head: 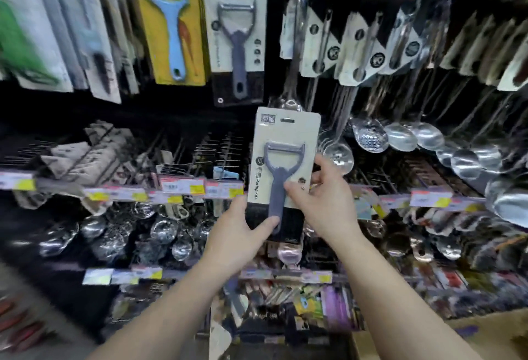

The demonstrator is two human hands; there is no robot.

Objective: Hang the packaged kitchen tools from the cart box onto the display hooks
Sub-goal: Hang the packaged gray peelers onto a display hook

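Both hands hold one packaged peeler (285,159) up in front of the display. The left hand (240,234) has its grip on the bottom of the card, thumb across the front. The right hand (323,202) pinches the right edge, thumb on the gray handle. The card stands upright, its hang slot at the top. Above it, a matching gray peeler pack (235,31) hangs beside a blue peeler pack (171,25). Shiny ladles (405,137) hang to the right. A brown box corner (485,334), a bit blurry, sits at the lower right.
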